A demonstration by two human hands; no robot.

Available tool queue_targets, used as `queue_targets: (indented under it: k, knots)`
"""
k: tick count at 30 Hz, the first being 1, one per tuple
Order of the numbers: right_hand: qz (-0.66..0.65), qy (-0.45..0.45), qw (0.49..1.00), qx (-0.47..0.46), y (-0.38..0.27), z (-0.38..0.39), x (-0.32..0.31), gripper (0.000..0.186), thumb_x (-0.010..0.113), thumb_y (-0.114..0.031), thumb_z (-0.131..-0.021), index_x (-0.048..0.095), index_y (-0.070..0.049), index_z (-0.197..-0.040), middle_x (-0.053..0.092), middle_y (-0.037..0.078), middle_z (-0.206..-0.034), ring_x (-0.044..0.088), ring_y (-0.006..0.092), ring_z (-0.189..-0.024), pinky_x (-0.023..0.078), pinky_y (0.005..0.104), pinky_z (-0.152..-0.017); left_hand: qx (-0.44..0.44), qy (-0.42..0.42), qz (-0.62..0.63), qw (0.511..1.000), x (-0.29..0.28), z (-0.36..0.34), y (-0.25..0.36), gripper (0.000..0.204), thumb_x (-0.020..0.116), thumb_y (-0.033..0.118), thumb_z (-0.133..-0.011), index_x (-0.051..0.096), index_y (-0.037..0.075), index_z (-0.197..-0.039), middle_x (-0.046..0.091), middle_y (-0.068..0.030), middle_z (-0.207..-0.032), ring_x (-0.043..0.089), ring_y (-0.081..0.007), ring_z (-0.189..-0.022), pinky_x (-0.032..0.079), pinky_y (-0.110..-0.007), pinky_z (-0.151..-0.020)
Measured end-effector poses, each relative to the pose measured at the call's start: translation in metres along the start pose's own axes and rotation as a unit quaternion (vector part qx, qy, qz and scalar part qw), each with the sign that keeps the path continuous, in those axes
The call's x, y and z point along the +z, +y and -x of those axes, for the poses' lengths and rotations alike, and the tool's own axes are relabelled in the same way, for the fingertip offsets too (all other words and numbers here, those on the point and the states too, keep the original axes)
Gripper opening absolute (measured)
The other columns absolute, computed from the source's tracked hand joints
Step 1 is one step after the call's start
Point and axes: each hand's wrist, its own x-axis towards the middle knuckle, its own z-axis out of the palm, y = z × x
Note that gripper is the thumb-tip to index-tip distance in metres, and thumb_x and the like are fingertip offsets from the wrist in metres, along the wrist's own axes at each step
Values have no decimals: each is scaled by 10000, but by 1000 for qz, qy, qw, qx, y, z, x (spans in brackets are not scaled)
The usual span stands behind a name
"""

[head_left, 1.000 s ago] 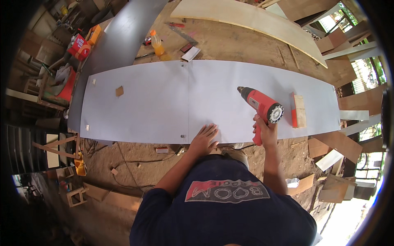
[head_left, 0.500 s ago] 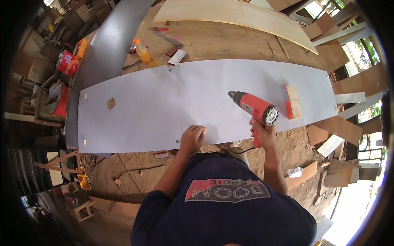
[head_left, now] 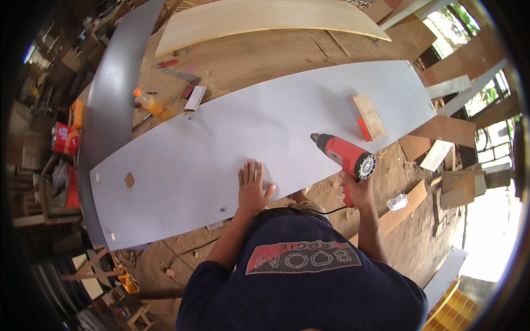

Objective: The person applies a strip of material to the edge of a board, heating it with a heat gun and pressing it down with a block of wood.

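Right hand (head_left: 359, 191) is gripping the red heat gun (head_left: 343, 153) by its handle, right of the frame's centre; the nozzle is pointing toward the upper left. Left hand (head_left: 254, 190) is resting open on the pale grey panel (head_left: 276, 121) mid-frame. Farther right, a red-and-wood block (head_left: 370, 117) is lying on it; an orange-capped bottle (head_left: 150, 103) is showing upper left.
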Motion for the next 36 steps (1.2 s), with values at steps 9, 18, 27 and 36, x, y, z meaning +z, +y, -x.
queue_targets:
  k: [9,18,27,36]
  knots:
    - [-19,39,999,-10,37,2,-62,211,756,-136,-979,702,-14,-1144,675,12,-782,613,97,-580,515,294,-526,-15,-32,-80,996,17,-52,49,1031,686,611,-949,298,3,-1687,267,-323,-1725,200,-485,-1629,96,-673,-1307]
    - [41,-60,997,1,38,-39,-110,221,767,-189,-978,733,-27,-1125,665,5,-733,627,94,-586,512,308,-528,-45,20,-91,995,26,-54,54,887,677,581,-955,442,76,-1646,353,-234,-1723,257,-417,-1628,132,-614,-1329]
    - [11,-165,985,-53,61,-80,-137,335,797,-182,-969,685,-24,-1242,688,5,-825,631,84,-641,534,299,-571,-84,-7,-157,984,43,-42,84,993,642,635,-965,318,38,-1689,266,-243,-1757,188,-408,-1652,93,-581,-1342]
    - [-72,-149,984,-60,67,-89,-161,248,816,-155,-951,719,-16,-1132,675,-9,-804,621,75,-647,519,275,-575,-50,-6,-142,989,111,-63,163,1076,526,718,-1005,188,-26,-1704,204,-277,-1765,133,-427,-1660,60,-608,-1334]
